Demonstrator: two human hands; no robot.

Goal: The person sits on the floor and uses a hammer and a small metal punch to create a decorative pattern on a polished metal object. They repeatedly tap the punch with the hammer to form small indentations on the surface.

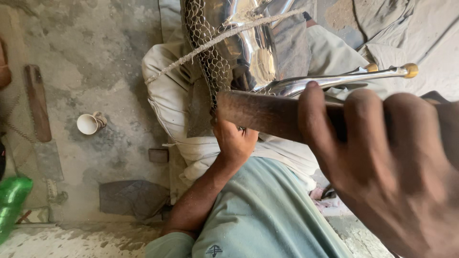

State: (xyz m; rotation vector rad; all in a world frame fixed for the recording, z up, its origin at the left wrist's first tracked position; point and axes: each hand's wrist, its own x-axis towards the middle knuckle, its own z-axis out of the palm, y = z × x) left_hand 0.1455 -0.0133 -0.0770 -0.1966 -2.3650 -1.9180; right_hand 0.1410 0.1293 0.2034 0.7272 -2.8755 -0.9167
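Observation:
My right hand (382,162) fills the right side, close to the camera, fingers wrapped round a brown wooden handle (258,114) that points left. My left hand (233,141) sits under the handle's far end, gripping the lower edge of a shiny metal piece (253,48) covered on one side with wire mesh (205,43). A rope (224,36) runs diagonally across that metal piece. A polished metal rod with brass-coloured tips (349,79) extends to the right just above the handle. The metal piece rests on a stuffed whitish sack (167,95).
On the concrete floor lie a white cup (88,124), a long wooden tool (38,102), a green plastic bottle (12,200), a small dark block (158,155) and a grey cloth (131,197). My leg in pale green fabric (263,215) is below.

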